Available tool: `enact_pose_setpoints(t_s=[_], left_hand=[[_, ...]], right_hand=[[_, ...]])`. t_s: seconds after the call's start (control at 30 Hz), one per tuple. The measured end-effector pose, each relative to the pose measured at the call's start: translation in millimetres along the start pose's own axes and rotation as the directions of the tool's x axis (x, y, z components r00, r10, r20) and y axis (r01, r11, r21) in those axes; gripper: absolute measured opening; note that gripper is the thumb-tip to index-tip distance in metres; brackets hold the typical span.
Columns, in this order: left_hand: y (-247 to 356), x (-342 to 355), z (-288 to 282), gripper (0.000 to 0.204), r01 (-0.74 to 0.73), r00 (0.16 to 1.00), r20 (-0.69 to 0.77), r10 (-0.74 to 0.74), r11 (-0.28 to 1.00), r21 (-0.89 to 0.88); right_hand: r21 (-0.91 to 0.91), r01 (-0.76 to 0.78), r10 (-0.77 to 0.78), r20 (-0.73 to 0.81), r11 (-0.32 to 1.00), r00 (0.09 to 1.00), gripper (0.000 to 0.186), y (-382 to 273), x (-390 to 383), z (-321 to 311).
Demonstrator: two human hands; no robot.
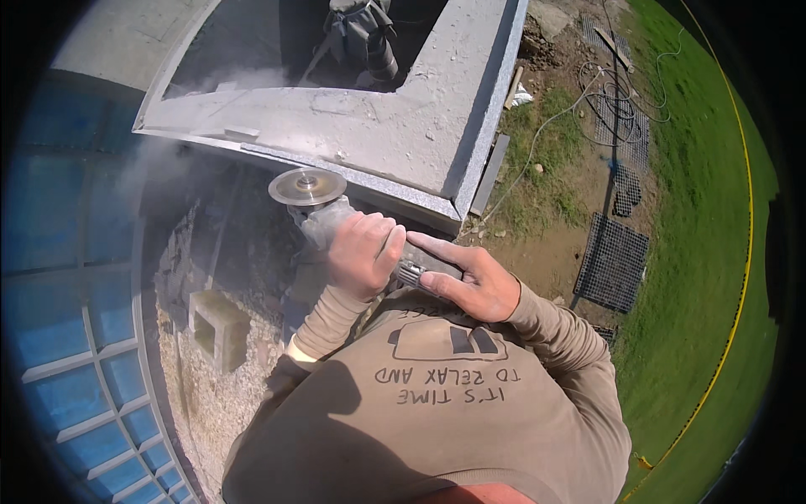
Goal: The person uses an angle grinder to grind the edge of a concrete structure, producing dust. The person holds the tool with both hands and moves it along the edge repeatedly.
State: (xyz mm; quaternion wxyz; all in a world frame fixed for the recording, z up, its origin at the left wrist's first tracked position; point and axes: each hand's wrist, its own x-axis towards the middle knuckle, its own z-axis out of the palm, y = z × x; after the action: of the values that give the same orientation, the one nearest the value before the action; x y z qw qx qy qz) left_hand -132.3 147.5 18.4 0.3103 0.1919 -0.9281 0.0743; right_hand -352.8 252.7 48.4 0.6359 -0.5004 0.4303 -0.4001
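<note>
I hold a dusty angle grinder [326, 220] with a round metal cutting disc [307, 186] at its front end. My left hand [366, 254] is closed around the grinder close behind the disc. My right hand [480, 284] grips the rear of the body, thumb and fingers on either side. The disc lies roughly flat at the near edge of a pale stone slab [369, 179], whose top is coated in dust. Whether the disc touches the edge cannot be made out. A dust cloud [149, 172] hangs to the left of the disc.
Beyond the slab's rim a dark opening holds a cloth-wrapped object [357, 29]. A hollow concrete block [220, 328] sits on gravel below left, beside a blue gridded window [75, 319]. Cable [550, 126], black plastic grids [613, 260] and a yellow tape line [747, 218] lie at right.
</note>
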Motion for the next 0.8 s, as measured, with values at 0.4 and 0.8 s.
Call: enact_pose_setpoints(t_s=[0.4,0.8], left_hand=[[-6,1,8,0.029,0.001,1.000,-0.026,-0.002,1.000,-0.024],[-43,-15,24,0.024,0.021,0.998,-0.051,-0.023,0.999,-0.033]], right_hand=[[-0.061,-0.042,0.044,0.036,0.997,0.998,0.062,-5,6,-8],[-0.119,0.112,-0.116,-0.028,0.987,0.993,0.062,13,47,3]])
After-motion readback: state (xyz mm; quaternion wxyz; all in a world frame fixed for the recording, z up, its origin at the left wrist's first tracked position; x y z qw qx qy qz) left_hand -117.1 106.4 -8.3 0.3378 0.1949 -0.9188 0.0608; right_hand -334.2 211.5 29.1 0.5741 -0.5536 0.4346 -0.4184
